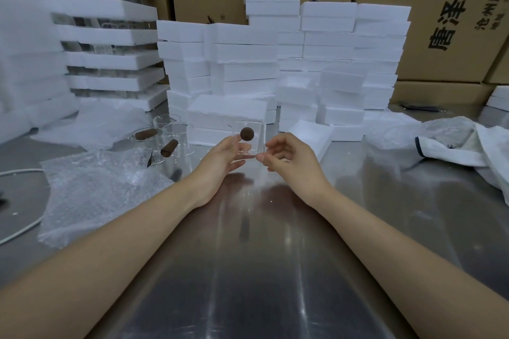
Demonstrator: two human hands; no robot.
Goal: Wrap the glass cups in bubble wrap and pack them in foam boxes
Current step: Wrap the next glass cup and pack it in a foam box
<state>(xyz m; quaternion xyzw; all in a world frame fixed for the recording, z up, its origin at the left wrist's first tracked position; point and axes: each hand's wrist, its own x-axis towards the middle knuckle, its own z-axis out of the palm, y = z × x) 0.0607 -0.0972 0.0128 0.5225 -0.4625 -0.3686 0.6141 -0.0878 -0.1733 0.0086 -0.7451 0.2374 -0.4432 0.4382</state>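
Clear glass is between the two hands: one glass cup (pixel 254 143) is held up in the air over the steel table (pixel 261 270), and the round brown end of its handle (pixel 247 134) looks toward the camera. The left hand (pixel 220 162) holds the cup from its own side, thumb in front and fingers behind the glass; the right hand (pixel 292 159) is just beside the cup with the fingers loosely curled, and its forefinger tip comes to the lower corner of the glass. If it really pinches the cup or only touches it, I cannot tell.

Left of the left hand, near it, three more cups (pixel 176 136) are on the table, two of them with brown handles visible; just in front of them, closer to the person, a crumpled sheet of bubble wrap (pixel 93 190) lies flat on the steel. A white cable (pixel 19 228) bends around the far left side of this sheet.

Beyond both hands the white foam boxes (pixel 245 63) are piled in uneven columns; the nearest box is just behind the held cup. Further to the left of the left hand stand foam trays (pixel 110 33) in layers with glass between them. Behind all this are brown cardboard cartons (pixel 440 22) with black printed characters. Well apart to the right of the right hand lies a white cloth (pixel 487 146) with a dark edge, rumpled, next to thin plastic wrap.
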